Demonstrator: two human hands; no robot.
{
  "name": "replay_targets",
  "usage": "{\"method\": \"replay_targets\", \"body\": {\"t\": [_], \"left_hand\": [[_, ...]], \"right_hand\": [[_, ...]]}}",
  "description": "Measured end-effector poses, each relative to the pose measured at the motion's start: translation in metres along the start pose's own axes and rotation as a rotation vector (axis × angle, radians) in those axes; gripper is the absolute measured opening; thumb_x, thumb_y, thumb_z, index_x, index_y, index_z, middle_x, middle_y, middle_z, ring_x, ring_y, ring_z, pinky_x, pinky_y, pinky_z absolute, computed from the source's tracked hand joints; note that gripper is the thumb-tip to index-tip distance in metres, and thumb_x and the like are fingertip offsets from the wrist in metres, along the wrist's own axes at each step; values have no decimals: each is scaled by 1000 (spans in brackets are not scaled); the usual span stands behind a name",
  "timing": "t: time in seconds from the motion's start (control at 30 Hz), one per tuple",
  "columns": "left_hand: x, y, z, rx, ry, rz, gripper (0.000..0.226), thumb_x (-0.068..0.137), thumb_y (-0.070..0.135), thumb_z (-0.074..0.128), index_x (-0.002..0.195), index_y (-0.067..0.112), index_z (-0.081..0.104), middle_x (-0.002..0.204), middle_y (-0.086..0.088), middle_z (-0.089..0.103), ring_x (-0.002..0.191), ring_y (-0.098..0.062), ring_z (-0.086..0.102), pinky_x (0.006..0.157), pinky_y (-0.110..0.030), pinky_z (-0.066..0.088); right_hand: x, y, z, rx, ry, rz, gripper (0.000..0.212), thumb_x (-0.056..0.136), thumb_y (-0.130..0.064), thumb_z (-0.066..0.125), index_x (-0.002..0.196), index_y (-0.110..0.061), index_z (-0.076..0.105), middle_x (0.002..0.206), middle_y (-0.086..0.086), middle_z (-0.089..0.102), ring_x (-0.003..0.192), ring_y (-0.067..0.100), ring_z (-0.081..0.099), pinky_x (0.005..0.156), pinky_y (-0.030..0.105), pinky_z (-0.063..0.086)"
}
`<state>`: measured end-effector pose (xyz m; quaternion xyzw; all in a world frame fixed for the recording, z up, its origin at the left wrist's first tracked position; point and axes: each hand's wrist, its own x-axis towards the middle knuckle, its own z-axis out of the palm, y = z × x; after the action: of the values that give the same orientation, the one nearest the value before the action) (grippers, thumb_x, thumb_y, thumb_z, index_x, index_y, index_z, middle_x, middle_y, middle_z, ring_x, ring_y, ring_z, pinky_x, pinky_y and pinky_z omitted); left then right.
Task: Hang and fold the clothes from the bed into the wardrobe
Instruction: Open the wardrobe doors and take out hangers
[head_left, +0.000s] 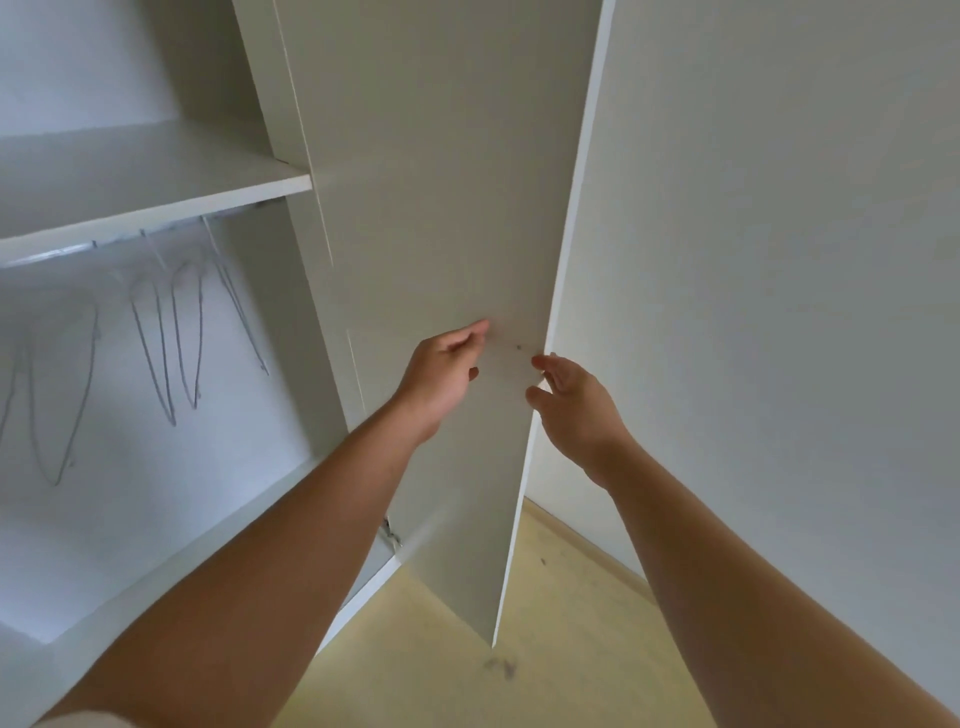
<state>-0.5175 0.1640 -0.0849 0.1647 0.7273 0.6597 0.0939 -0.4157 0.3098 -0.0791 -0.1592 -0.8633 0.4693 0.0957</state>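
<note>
Both forearms run up from the bottom edge and converge on the open wardrobe door. Left hand is over the door's inner face: fingers loosely curled, holding nothing, index tip at or on the panel, contact not clear. Right hand is at the door's free edge: fingers relaxed and slightly spread, thumb apart below them, hand straddling the edge but not closed on it. Can't tell whether it touches. A small dark spot sits on the panel between the two hands. A metal hinge is low on the door's left side, just beside the left forearm. Pale yellow floor shows below the door, with a dark smudge near the door's bottom corner. The wardrobe is left of the door, white, interior exposed. One shelf sits up high, with a rail just under it. Several bare wire hangers hang off the rail, blurred. A plain white wall fills the right side beyond the door edge.
</note>
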Motion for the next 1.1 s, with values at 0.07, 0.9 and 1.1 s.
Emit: {"method": "replay_targets", "body": {"t": [0.07,0.9,1.1], "left_hand": [[7,2,5,5,-19,-16,36,106,31,49,141,26,59,143,9,57,106,4,59,108,-35,49],[-178,-30,-205,136,424,-301,22,101,25,58,108,13,75,100,0,78,88,-18,76,91,-36,58],[-248,-38,-287,129,729,-333,22,101,25,58,111,12,74,100,0,78,88,-18,75,90,-36,59]], "right_hand": [[3,1,-3,-1,-21,16,56,100,-18,53,154,-22,40,159,-5,40,145,13,39,106,20,30],[-66,-103,162,-125,-493,-304,41,104,-27,50,144,-26,56,146,-8,56,134,10,52,100,14,29],[-107,-156,256,-119,-725,-425,42,106,-26,45,147,-25,52,151,-9,51,139,8,46,103,13,25]]}}
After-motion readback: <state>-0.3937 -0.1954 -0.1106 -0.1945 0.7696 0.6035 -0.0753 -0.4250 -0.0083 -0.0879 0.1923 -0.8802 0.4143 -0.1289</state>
